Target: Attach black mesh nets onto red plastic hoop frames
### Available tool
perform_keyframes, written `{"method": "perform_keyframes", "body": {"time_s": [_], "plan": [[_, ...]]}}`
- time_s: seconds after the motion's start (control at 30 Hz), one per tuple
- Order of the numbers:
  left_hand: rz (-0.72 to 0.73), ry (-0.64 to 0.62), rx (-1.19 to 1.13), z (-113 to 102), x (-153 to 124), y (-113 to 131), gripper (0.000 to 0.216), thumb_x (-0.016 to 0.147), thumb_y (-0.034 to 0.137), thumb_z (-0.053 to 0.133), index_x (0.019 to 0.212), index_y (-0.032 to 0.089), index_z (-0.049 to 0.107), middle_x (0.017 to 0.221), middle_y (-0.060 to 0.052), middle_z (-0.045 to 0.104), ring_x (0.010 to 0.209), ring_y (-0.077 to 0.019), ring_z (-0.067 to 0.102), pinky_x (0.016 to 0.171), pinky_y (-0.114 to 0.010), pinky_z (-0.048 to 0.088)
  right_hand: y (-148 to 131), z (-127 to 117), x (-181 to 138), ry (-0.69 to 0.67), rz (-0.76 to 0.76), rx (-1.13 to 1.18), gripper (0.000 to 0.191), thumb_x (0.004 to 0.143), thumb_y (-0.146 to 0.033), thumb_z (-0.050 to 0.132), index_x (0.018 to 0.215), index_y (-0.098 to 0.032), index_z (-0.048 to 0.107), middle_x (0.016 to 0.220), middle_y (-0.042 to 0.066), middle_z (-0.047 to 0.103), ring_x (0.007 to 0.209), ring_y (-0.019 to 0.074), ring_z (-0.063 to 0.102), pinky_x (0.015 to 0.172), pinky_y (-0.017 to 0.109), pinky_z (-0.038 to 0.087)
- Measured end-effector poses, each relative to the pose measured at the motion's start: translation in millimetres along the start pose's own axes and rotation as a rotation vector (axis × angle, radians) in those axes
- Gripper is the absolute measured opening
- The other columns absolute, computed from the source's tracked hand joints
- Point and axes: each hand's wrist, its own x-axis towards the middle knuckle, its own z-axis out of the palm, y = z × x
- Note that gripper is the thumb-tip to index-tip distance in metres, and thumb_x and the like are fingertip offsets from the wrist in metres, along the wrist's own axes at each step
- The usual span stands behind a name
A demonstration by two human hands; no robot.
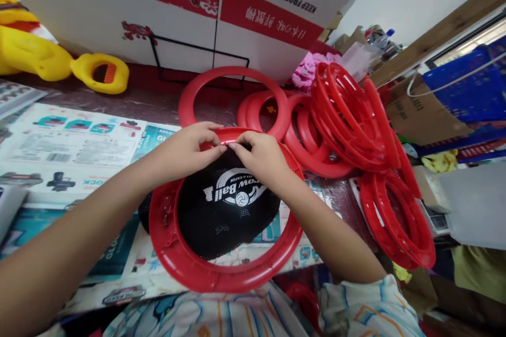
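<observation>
A large red plastic ring (pixel 233 277) lies on the printed cardboard in front of me, its ribbed inner side up. Across its opening stretches a black mesh net (pixel 205 221) with a white "Throw Ball" print, which reads upside down from here. My left hand (pixel 197 147) is closed at the ring's far rim, thumb and fingertips pinching there. Close beside it, almost touching, my right hand (pixel 259 155) pinches the same stretch of rim. The net's edge at the fingertips is mostly hidden by my fingers.
More red rings (pixel 233 75) lie behind, and stacked red rings (pixel 348 116) rise at the right. A large white carton (pixel 177 21) and a black wire frame (pixel 197 46) stand at the back. Yellow plastic toys (pixel 35 55) are at the far left. Printed cardboard (pixel 79 142) covers the table.
</observation>
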Motion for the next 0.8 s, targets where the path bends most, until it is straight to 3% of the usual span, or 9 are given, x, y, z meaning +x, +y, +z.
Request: {"method": "perform_keyframes", "body": {"time_s": [0.1,0.27,0.63,0.8], "plan": [[-0.094,0.075,-0.031,2.1,0.6,3.1,0.033,0.080,0.046,0.049,0.068,0.020,0.066,0.123,-0.009,0.069,0.111,-0.0277,0.065,0.100,-0.041,0.049,-2.8,5.0,4.0,0.039,-0.003,-0.053,0.015,0.095,-0.021,0.062,0.083,-0.016,0.070,0.081,0.003,0.072,0.073,0.0142,0.062,0.070,0.026,0.042],[-0.155,0.136,-0.059,3.6,0.7,5.8,0.027,0.076,0.040,0.048,0.059,0.021,0.058,0.112,-0.005,0.073,0.106,-0.0262,0.066,0.094,-0.035,0.050,-6.7,10.6,7.7,0.082,0.031,-0.114,0.015,0.092,-0.023,0.065,0.080,-0.017,0.070,0.079,0.003,0.072,0.073,0.0160,0.063,0.068,0.028,0.041],[-0.157,0.215,-0.063,9.2,-2.0,8.3,0.020,0.072,0.035,0.054,0.057,0.022,0.053,0.093,-0.006,0.073,0.102,-0.0262,0.066,0.089,-0.035,0.051,-13.8,12.2,6.3,0.076,0.093,-0.242,0.016,0.091,-0.029,0.065,0.081,-0.018,0.068,0.080,0.003,0.071,0.075,0.0177,0.062,0.067,0.029,0.038],[-0.084,0.279,-0.036,11.4,-6.4,6.5,0.020,0.075,0.032,0.056,0.059,0.022,0.052,0.098,-0.009,0.070,0.104,-0.0265,0.065,0.091,-0.038,0.052,-16.5,10.2,0.2,0.091,0.063,-0.323,0.021,0.093,-0.033,0.064,0.082,-0.016,0.068,0.080,0.007,0.071,0.075,0.0205,0.062,0.067,0.031,0.037]]}}
